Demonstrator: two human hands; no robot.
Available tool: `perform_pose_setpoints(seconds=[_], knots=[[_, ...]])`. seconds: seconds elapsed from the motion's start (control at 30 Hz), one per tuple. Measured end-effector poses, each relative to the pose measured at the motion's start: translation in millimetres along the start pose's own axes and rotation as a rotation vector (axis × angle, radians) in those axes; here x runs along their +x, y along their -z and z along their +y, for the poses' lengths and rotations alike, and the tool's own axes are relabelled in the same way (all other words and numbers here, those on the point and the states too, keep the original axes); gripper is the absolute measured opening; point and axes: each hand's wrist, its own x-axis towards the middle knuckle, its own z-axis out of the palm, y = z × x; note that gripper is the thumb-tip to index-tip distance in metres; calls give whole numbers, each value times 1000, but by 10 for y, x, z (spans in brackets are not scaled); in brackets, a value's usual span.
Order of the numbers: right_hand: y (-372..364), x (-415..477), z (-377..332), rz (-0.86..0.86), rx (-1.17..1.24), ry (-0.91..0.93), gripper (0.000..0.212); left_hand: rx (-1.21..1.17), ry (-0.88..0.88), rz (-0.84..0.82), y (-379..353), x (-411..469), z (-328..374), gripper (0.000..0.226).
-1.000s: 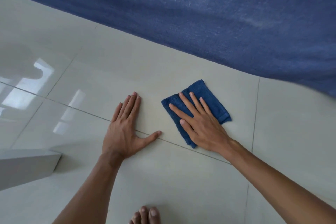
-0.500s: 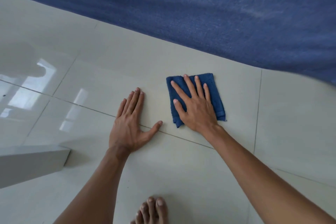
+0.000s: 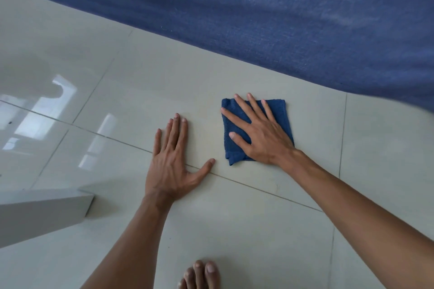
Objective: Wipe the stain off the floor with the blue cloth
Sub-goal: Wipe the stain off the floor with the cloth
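Note:
The folded blue cloth point(image 3: 281, 115) lies flat on the glossy pale tile floor point(image 3: 234, 213), just short of the blue fabric edge. My right hand point(image 3: 263, 134) presses down on it, palm flat and fingers spread, covering most of the cloth. My left hand point(image 3: 171, 166) rests flat on the bare tiles a short way left of the cloth, fingers pointing away and thumb stretched toward it, touching nothing else. I cannot make out a distinct stain on the tiles around the cloth.
A large blue fabric surface point(image 3: 281, 19) fills the far side, its edge running diagonally. A pale grey block corner point(image 3: 42, 213) juts in at the lower left. The toes of a bare foot point(image 3: 199, 274) show at the bottom edge.
My right hand has slid the cloth away from me toward the blue fabric edge, and the cloth has turned squarer to me. My left hand stays planted in the same spot.

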Motion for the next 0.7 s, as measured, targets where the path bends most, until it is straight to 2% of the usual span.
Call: perform_pose_setpoints(seconds=[0.2, 0.37, 0.47, 0.7], knots=[[-49, 366, -269, 128, 69, -262, 60, 0, 15, -8, 5, 10, -8, 113], [-86, 104, -287, 112, 54, -186, 68, 12, 12, -19, 19, 21, -17, 118], [-107, -61, -348, 83, 41, -200, 74, 19, 10, -19, 24, 31, -15, 120], [-24, 334, -364, 71, 49, -252, 78, 25, 9, -25, 27, 14, -5, 121]])
